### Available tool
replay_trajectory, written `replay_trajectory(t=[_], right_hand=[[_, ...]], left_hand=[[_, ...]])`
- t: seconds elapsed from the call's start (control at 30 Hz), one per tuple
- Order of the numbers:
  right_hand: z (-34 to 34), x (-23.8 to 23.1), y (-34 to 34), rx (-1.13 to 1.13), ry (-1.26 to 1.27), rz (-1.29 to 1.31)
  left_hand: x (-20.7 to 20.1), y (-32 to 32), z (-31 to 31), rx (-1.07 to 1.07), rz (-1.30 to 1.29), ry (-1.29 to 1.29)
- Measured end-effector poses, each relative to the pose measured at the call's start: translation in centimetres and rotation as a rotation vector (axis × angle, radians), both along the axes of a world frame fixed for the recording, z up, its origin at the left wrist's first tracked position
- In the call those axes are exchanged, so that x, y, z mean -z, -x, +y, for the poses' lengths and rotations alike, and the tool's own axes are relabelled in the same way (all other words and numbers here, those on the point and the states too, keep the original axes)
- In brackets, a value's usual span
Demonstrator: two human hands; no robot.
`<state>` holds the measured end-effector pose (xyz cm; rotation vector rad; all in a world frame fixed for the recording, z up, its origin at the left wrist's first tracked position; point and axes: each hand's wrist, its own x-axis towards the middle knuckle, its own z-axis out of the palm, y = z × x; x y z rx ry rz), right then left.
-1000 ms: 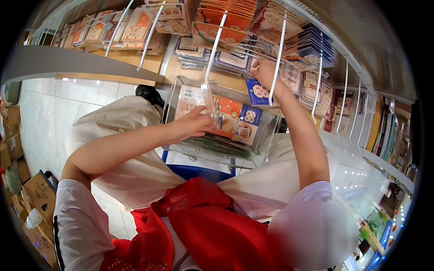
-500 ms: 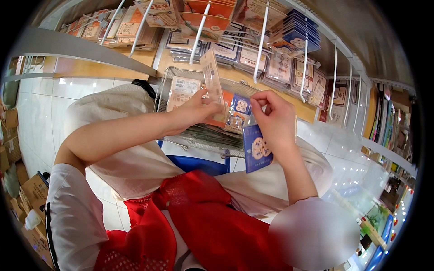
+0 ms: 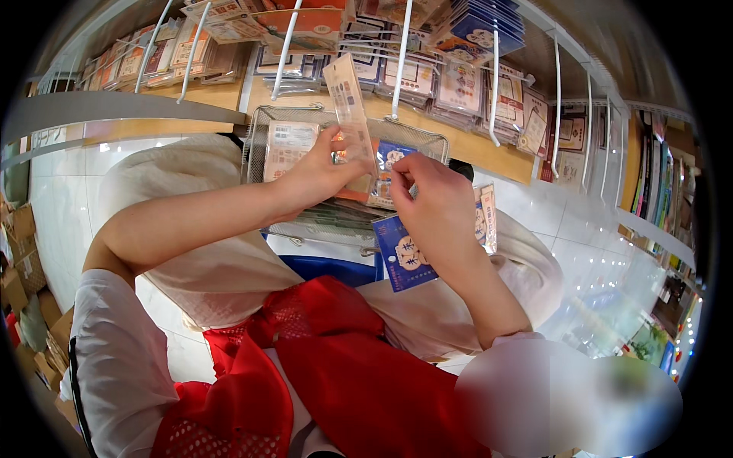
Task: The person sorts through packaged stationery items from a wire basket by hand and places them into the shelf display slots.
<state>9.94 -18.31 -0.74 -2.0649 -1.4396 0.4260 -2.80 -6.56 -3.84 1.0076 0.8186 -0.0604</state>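
Observation:
My left hand is closed on a flat beige packet, which stands upright above the wire basket. Close beside it, my right hand has thumb and forefinger pinched near the packet's lower end. A blue packet with a pale flower-shaped print hangs from under that hand, gripped by fingers I cannot see. Past the hand's other side a beige and orange packet sticks out; whether it is held too is hidden. Inside the basket lie a pale printed packet and another blue packet.
Behind the basket, a wooden shelf carries rows of stacked packets. White metal hooks jut toward me over it, some hung with blue packets. A blue stool shows under the basket, between my knees.
My right hand has moved left, its pinch now close to the beige packet in my left hand. The beige and orange packet now shows beside my right hand. The whole view has shifted slightly.

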Motion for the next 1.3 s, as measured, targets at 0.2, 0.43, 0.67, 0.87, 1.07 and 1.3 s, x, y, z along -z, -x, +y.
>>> replay_trajectory(t=[0.2,0.43,0.67,0.87,1.07,1.3], right_hand=[[0.1,0.1,0.1,0.025,-0.032,-0.018],[0.4,0.0,0.7,-0.006,-0.048,-0.011],[0.8,0.2,1.0,-0.015,-0.093,-0.041],[1.2,0.3,1.3,-0.024,-0.064,-0.091],[1.4,-0.1,1.7,-0.005,-0.041,-0.137],[1.4,0.0,2.0,-0.042,0.002,-0.126]], left_hand=[[1.5,0.3,-0.1,0.040,0.004,-0.167],[0.0,0.2,0.4,0.004,0.034,-0.138],[-0.6,0.5,0.7,-0.025,0.019,-0.073],[0.4,0.7,0.7,-0.058,0.013,-0.123],[0.0,0.9,0.3,-0.117,0.042,-0.125],[0.3,1.0,0.2,-0.128,0.048,-0.150]])
